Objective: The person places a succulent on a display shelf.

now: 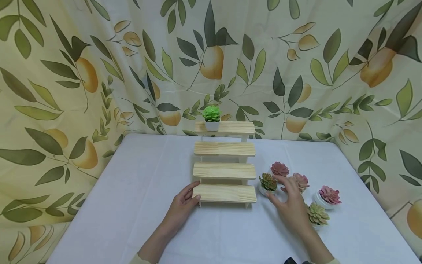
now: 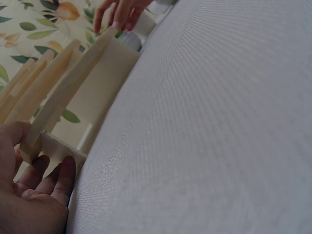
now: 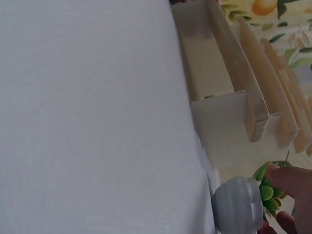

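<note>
The right hand's (image 1: 291, 203) fingers curve about a green-brown succulent (image 1: 268, 182), thumb to the front near its rounded white pot (image 3: 238, 204); whether they pinch it I cannot tell. That pot, its sides ridged, stands on the tablecloth just right of the wooden stand (image 1: 225, 170). The left hand (image 1: 181, 209) grips the left end of the stand's lowest tier, thumb above, fingers below.

Near the right hand, a dark pink succulent (image 1: 279, 169) and a pale pink succulent (image 1: 300, 182) sit behind, and a pale green succulent (image 1: 318, 213) beside the wrist. Farther right, a rosy succulent (image 1: 329, 195) fills a round white pot (image 1: 320, 201). On the top tier, a square white pot (image 1: 212, 126) holds a bright green succulent (image 1: 211, 113). Beyond hangs a fruit-and-leaf printed curtain (image 1: 250, 22).
</note>
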Tool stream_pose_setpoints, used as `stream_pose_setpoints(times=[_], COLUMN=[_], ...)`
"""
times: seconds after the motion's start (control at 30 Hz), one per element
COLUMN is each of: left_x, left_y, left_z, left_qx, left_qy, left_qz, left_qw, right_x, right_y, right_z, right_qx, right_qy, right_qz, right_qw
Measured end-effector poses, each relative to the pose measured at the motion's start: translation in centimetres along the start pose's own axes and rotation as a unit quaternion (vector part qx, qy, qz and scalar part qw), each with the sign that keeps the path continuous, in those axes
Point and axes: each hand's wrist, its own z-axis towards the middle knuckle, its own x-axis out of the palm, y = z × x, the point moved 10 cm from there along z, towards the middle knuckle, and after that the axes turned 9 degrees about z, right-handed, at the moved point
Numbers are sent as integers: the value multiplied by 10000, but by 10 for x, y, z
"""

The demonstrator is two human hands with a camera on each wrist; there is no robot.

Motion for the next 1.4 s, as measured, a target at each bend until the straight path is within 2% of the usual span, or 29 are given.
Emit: stream_pose_setpoints(times=[0.27,0.57,0.97,1.4], left_x=[1,0,0,0], left_y=[3,3,2,3], left_z=[1,1,1,1], left_qx=[-12,-36,5,-54], left_qy=[42,-22,15,28], left_qz=[-51,24,-24,-30], left_qw=[10000,10000,10000,10000], right_x=[5,9,22,24], right_y=[-10,-11,-24,-27], right_z=[-3,-3,2,1], right_qx=[177,192,389,444], right_qy=[-7,97,288,254], right_qz=[-58,-134,241,303], right_qw=[9998,9997,9985,9982])
